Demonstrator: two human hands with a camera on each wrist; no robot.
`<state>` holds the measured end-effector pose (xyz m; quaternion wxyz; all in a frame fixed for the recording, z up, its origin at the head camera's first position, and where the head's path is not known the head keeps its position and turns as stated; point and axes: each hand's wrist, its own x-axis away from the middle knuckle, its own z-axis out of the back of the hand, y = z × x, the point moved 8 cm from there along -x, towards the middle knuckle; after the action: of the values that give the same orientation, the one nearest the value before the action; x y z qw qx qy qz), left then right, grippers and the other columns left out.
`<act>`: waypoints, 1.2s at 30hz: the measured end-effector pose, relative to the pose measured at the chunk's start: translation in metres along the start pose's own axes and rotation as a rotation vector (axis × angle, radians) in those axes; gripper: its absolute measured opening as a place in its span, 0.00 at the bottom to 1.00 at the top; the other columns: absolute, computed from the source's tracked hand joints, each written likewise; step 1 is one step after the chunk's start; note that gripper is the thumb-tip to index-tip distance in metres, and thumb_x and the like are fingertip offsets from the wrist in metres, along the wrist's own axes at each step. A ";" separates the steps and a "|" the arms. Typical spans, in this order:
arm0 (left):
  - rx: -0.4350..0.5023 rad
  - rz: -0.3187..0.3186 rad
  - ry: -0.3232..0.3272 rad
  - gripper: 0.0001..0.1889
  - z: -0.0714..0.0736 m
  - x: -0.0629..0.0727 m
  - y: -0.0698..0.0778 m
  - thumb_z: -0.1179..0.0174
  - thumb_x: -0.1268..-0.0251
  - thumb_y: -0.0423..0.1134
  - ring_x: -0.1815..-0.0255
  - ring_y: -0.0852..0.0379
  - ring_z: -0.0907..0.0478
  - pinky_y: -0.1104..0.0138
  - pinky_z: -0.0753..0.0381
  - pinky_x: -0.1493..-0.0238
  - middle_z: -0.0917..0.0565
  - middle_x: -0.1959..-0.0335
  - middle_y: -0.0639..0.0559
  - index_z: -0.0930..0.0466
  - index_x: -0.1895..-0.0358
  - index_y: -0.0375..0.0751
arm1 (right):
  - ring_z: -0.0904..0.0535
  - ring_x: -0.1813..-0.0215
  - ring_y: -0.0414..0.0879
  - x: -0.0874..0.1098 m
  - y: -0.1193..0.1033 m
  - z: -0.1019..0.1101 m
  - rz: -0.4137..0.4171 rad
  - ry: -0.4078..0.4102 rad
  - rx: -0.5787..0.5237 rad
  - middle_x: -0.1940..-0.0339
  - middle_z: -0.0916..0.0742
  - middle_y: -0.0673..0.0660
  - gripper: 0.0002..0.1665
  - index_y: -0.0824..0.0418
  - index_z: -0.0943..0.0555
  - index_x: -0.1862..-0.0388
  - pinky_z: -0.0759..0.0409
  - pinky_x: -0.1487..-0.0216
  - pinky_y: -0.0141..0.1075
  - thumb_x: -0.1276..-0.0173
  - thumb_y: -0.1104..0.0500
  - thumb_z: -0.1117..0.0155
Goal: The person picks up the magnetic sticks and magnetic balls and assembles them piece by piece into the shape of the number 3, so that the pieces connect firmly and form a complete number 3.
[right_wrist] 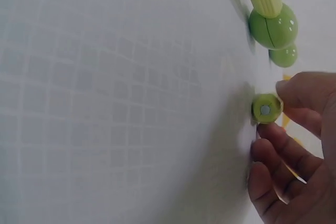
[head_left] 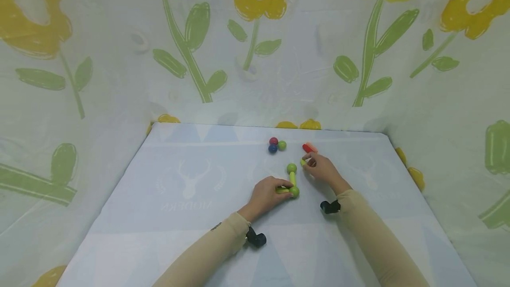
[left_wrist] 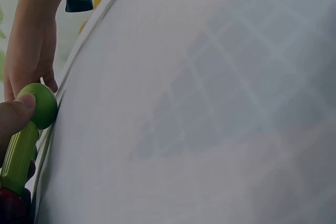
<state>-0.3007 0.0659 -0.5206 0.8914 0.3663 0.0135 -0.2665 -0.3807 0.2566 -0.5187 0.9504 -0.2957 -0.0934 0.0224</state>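
Note:
My left hand [head_left: 268,195] grips a yellow-green ribbed rod [left_wrist: 19,158] that joins a green ball [head_left: 294,192]. The thumb presses against that ball in the left wrist view. A dark red rounded piece [left_wrist: 12,205] shows at the rod's lower end there. From the same ball a second yellow-green rod [head_left: 292,179] runs away to another green ball [head_left: 291,168], forming an L on the table. To the right of it, my right hand [head_left: 322,169] pinches a short yellow-green rod [right_wrist: 266,108] between thumb and fingers. Its near end, with a grey round centre, faces the right wrist camera.
Behind the hands, a crimson ball [head_left: 273,141], a blue ball [head_left: 272,149] and a green ball [head_left: 282,145] sit clustered. A red rod [head_left: 307,148] and a pale orange rod [head_left: 312,147] lie beyond the right hand. Flower-printed cloth [head_left: 279,79] walls the back and sides.

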 end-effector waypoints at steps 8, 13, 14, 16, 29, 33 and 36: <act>-0.002 -0.006 0.000 0.14 -0.002 0.001 -0.001 0.28 0.38 0.52 0.57 0.65 0.21 0.69 0.24 0.57 0.12 0.56 0.63 0.10 0.50 0.58 | 0.20 0.64 0.49 0.004 -0.002 -0.003 0.005 -0.023 0.031 0.57 0.15 0.60 0.22 0.58 0.23 0.36 0.21 0.63 0.40 0.27 0.56 0.36; -0.022 -0.003 0.000 0.15 -0.002 0.001 0.000 0.29 0.38 0.53 0.55 0.64 0.20 0.68 0.23 0.55 0.12 0.55 0.63 0.10 0.49 0.58 | 0.21 0.65 0.49 0.003 0.001 -0.004 -0.012 -0.034 0.053 0.58 0.16 0.59 0.24 0.57 0.23 0.33 0.22 0.63 0.39 0.27 0.55 0.37; -0.025 -0.003 0.001 0.15 -0.002 0.001 0.000 0.29 0.38 0.53 0.55 0.64 0.20 0.67 0.23 0.55 0.12 0.55 0.63 0.10 0.49 0.58 | 0.21 0.64 0.49 0.003 0.002 -0.005 -0.020 -0.036 0.055 0.58 0.16 0.59 0.24 0.56 0.23 0.34 0.22 0.63 0.39 0.27 0.55 0.37; -0.023 -0.004 0.002 0.15 -0.002 0.001 0.000 0.29 0.38 0.53 0.56 0.63 0.20 0.67 0.23 0.55 0.12 0.55 0.62 0.10 0.49 0.58 | 0.21 0.63 0.50 0.003 0.002 -0.004 -0.031 -0.042 0.056 0.58 0.15 0.59 0.24 0.57 0.23 0.34 0.21 0.63 0.39 0.27 0.54 0.37; -0.032 -0.004 0.005 0.15 0.001 0.001 0.001 0.28 0.38 0.53 0.57 0.64 0.21 0.69 0.24 0.57 0.12 0.56 0.62 0.10 0.49 0.58 | 0.22 0.65 0.50 0.003 -0.008 -0.002 -0.057 -0.060 0.007 0.59 0.16 0.59 0.25 0.55 0.24 0.33 0.23 0.65 0.38 0.27 0.55 0.37; -0.032 -0.005 0.008 0.15 0.000 0.000 0.001 0.28 0.38 0.53 0.58 0.64 0.21 0.69 0.24 0.58 0.12 0.56 0.62 0.10 0.50 0.58 | 0.22 0.66 0.50 -0.001 -0.011 -0.001 -0.050 -0.052 -0.020 0.61 0.16 0.58 0.25 0.55 0.25 0.32 0.23 0.66 0.38 0.27 0.54 0.36; -0.029 -0.001 0.007 0.15 0.000 0.001 0.001 0.28 0.39 0.53 0.58 0.64 0.21 0.69 0.24 0.58 0.12 0.56 0.63 0.10 0.50 0.58 | 0.21 0.65 0.50 -0.005 -0.012 -0.002 -0.042 -0.047 -0.031 0.60 0.16 0.58 0.26 0.55 0.25 0.32 0.23 0.66 0.38 0.26 0.54 0.37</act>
<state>-0.3000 0.0658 -0.5201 0.8964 0.3543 0.0206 -0.2654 -0.3850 0.2447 -0.5140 0.9435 -0.3078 -0.1225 0.0079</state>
